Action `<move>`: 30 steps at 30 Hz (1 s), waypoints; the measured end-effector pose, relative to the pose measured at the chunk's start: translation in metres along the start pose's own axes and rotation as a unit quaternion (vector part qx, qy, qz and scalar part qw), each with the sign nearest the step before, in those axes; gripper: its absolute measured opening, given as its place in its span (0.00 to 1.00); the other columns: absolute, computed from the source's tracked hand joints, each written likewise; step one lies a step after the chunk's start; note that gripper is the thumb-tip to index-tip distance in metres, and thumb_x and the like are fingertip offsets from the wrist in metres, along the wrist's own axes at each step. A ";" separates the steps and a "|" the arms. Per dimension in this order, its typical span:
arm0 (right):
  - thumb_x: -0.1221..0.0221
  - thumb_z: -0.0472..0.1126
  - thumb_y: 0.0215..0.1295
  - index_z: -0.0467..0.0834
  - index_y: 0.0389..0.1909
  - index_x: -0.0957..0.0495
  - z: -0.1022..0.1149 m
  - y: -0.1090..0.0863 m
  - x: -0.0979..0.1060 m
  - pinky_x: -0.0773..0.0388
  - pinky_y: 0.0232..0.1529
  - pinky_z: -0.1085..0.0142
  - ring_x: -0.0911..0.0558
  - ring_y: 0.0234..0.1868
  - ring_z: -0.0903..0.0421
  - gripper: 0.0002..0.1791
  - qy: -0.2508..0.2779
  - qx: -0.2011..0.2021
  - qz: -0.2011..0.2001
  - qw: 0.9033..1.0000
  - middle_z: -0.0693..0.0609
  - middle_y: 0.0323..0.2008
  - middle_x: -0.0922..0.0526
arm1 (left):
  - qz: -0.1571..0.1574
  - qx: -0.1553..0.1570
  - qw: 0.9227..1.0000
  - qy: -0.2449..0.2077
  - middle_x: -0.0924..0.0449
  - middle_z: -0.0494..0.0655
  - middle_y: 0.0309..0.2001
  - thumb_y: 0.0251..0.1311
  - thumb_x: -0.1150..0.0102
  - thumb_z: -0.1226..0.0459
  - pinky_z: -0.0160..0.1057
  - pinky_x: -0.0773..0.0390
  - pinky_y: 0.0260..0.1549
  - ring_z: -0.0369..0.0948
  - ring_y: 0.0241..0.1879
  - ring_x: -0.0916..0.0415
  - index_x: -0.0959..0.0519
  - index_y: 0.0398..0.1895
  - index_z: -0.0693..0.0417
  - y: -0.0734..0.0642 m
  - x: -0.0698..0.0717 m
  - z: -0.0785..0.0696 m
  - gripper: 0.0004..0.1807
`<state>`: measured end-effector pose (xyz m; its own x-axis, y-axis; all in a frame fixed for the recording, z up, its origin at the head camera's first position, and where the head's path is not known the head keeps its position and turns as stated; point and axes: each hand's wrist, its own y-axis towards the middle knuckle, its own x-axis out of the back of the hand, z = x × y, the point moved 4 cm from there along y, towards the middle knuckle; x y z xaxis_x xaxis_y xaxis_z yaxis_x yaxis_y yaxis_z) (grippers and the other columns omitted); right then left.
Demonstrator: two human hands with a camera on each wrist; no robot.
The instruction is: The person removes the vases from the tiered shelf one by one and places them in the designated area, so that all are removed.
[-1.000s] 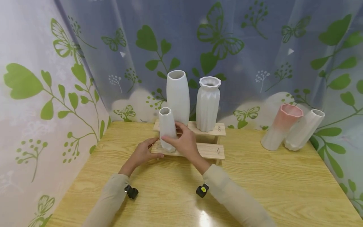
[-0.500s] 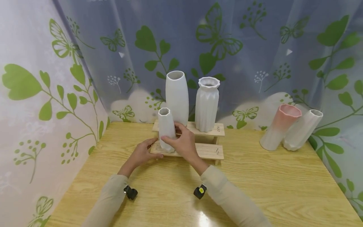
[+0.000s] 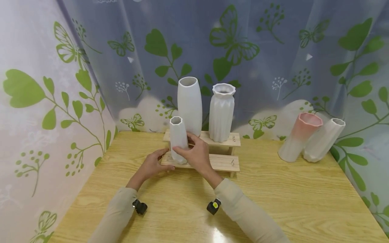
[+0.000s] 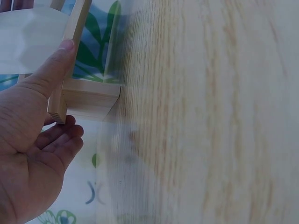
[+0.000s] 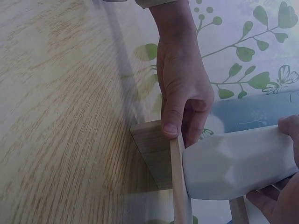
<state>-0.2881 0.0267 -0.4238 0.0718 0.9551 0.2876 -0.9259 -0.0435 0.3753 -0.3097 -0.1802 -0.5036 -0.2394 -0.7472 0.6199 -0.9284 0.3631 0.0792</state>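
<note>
In the head view a small white faceted vase (image 3: 178,136) stands at the left end of the lower step of a two-step wooden display stand (image 3: 220,162). My right hand (image 3: 198,152) grips its lower body, thumb in front and fingers round the far side. At the stand's left end my left hand (image 3: 150,165) pinches the lower board; the left wrist view has the thumb (image 4: 60,63) along the board's front edge. A tall smooth white vase (image 3: 189,104) and a fluted white vase (image 3: 222,113) occupy the upper step. The right wrist view shows the small vase's base (image 5: 205,168) against the board.
To the right on the wooden table (image 3: 258,189), a pink-and-white vase (image 3: 299,138) and another white vase (image 3: 323,141) lean at a slant in the view. A curtain (image 3: 194,40) printed with leaves and butterflies borders the table behind.
The head view has shifted slightly. Both hands keep their hold, and the vases and stand show no clear movement.
</note>
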 end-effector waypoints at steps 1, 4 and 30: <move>0.22 0.48 0.54 0.45 0.61 0.19 0.000 0.000 0.000 0.13 0.51 0.56 0.14 0.52 0.52 0.33 -0.001 0.002 -0.002 1.000 0.47 0.53 0.14 | 0.001 -0.001 1.000 0.000 0.35 0.61 0.74 0.53 0.21 0.54 0.55 0.31 0.71 0.57 0.74 0.37 0.36 0.76 0.63 0.000 0.000 -0.001 0.51; 0.22 0.48 0.54 0.45 0.61 0.18 0.000 -0.001 0.002 0.12 0.50 0.56 0.13 0.51 0.52 0.33 -0.002 0.005 -0.007 1.000 0.47 0.52 0.13 | 0.003 -0.001 1.000 -0.001 0.35 0.61 0.74 0.53 0.21 0.53 0.55 0.31 0.71 0.57 0.74 0.38 0.36 0.76 0.63 0.001 -0.001 -0.002 0.51; 0.21 0.47 0.53 0.45 0.62 0.19 0.031 -0.012 0.035 0.13 0.54 0.56 0.14 0.53 0.52 0.35 0.024 0.014 0.004 1.000 0.48 0.53 0.14 | 0.005 0.002 1.000 0.001 0.36 0.65 0.74 0.54 0.21 0.55 0.55 0.31 0.71 0.59 0.74 0.39 0.37 0.75 0.68 -0.001 0.000 -0.002 0.51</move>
<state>-0.2624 0.0515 -0.3906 0.0453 0.9677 0.2478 -0.9159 -0.0588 0.3970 -0.3085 -0.1793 -0.5025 -0.2473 -0.7428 0.6222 -0.9275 0.3673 0.0698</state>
